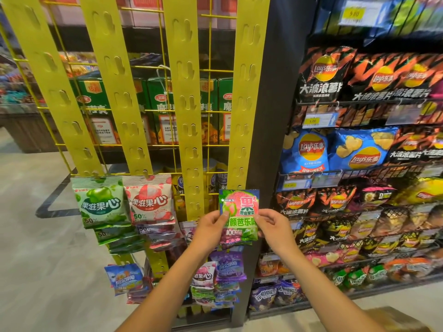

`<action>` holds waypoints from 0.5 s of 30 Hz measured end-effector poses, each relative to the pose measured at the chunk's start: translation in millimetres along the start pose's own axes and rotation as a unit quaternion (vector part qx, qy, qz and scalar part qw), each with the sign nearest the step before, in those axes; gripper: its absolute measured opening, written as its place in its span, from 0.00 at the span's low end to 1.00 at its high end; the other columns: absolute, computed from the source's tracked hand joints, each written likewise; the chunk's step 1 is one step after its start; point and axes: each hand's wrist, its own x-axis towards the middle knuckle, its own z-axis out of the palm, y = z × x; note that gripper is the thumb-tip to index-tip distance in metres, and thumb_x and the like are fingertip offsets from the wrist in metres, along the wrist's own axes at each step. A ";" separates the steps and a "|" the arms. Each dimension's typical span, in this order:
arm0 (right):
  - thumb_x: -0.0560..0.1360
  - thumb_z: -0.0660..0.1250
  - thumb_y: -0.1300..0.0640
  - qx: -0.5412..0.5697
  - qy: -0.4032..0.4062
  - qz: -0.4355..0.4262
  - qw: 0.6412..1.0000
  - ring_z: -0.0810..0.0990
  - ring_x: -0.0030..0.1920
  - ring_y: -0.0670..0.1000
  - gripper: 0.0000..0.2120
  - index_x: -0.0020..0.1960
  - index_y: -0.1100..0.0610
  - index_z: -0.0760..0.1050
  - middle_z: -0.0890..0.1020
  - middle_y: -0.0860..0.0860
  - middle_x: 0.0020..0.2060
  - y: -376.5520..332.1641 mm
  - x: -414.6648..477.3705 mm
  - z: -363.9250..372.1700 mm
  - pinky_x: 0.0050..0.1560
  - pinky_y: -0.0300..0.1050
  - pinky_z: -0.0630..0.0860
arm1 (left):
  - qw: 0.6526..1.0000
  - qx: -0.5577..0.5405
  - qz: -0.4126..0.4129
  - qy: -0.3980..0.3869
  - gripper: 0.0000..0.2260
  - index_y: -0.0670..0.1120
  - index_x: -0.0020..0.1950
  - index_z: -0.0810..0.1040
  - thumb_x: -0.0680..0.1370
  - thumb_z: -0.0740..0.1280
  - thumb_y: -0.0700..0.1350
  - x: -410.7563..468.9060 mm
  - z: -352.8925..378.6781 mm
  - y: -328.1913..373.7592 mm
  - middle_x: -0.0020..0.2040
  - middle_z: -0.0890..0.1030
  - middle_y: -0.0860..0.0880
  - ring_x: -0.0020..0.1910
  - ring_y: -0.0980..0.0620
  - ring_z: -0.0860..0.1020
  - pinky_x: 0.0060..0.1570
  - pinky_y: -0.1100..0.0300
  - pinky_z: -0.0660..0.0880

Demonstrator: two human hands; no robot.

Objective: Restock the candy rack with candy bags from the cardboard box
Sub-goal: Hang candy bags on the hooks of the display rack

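Observation:
A pink and green candy bag (pixel 239 209) is held upright in front of the lower end of the rightmost yellow hanging strip (pixel 244 97) of the candy rack. My left hand (pixel 211 227) pinches the bag's left edge. My right hand (pixel 272 226) pinches its right edge. Green candy bags (pixel 102 202) and red and white candy bags (pixel 151 200) hang from the two left strips. Purple bags (pixel 230 265) and blue bags (pixel 123 277) hang lower down. A corner of the cardboard box (pixel 395 318) shows at the bottom right.
Yellow wire mesh (pixel 215 68) backs the strips, whose upper hooks are bare. A dark post (pixel 275 116) separates the rack from wire shelves of crisp packets (pixel 359 152) on the right. Green boxes (pixel 100 109) stand behind the mesh. Pale floor (pixel 36 259) lies to the left.

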 end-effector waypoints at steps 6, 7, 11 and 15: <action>0.81 0.68 0.55 0.023 0.017 -0.054 0.998 0.83 0.42 0.48 0.06 0.57 0.53 0.82 0.86 0.51 0.45 -19.6 4.3 -6.3 0.41 0.41 0.80 | 0.997 -0.020 0.070 -0.002 0.12 0.50 0.52 0.85 0.85 0.64 0.54 4.5 2.0 13.6 0.45 0.85 0.40 0.41 0.38 0.81 0.42 0.45 0.78; 0.81 0.68 0.55 0.023 0.017 -0.057 0.998 0.83 0.41 0.48 0.06 0.56 0.53 0.82 0.86 0.51 0.44 -19.7 5.9 -6.6 0.41 0.42 0.80 | 0.998 -0.019 0.067 0.001 0.12 0.51 0.50 0.85 0.85 0.65 0.55 5.9 2.3 15.9 0.44 0.83 0.40 0.39 0.40 0.79 0.41 0.45 0.75; 0.81 0.69 0.54 0.026 0.015 -0.035 0.999 0.85 0.44 0.49 0.07 0.56 0.53 0.82 0.86 0.51 0.45 -7.8 7.1 -3.1 0.42 0.44 0.81 | 0.999 -0.015 0.034 0.015 0.16 0.48 0.45 0.84 0.83 0.66 0.57 9.9 2.8 6.2 0.37 0.81 0.39 0.35 0.43 0.76 0.37 0.52 0.70; 0.80 0.70 0.53 0.021 0.009 -0.020 1.000 0.85 0.47 0.52 0.09 0.58 0.55 0.82 0.86 0.52 0.46 5.5 9.3 0.5 0.44 0.46 0.82 | 1.000 0.002 0.020 0.021 0.30 0.36 0.52 0.79 0.78 0.67 0.66 12.2 0.8 -8.4 0.41 0.81 0.36 0.36 0.43 0.76 0.38 0.49 0.69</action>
